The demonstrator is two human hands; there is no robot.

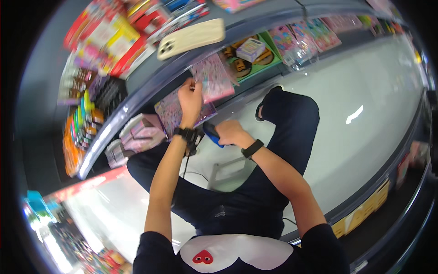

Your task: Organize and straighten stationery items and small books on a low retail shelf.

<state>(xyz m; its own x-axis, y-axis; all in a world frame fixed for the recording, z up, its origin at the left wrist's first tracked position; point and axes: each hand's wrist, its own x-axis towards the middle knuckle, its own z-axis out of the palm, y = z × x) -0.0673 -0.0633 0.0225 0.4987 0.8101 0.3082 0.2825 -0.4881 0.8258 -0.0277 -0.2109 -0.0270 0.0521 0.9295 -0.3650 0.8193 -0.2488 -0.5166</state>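
Observation:
My left hand (191,99) is over the lower shelf, its fingers curled at the edge of a pink patterned packet (214,77); whether it grips the packet is unclear. Beneath that hand lies a purple patterned packet (169,114). My right hand (232,133), between my knees, is closed around a dark and blue object (213,133) whose kind I cannot tell. To the left, pink and white boxes (142,133) stand on the same shelf. A green tray (270,44) holding a small white and purple box (250,49) and orange toy vehicles sits beyond the pink packet.
A cream-coloured phone (191,37) lies on the upper shelf, near its curved clear edge strip (113,130). Colourful boxed goods (109,37) stand behind it. My knees are bent close to the shelf over the white floor (356,85). Another shelf (362,209) runs along the right.

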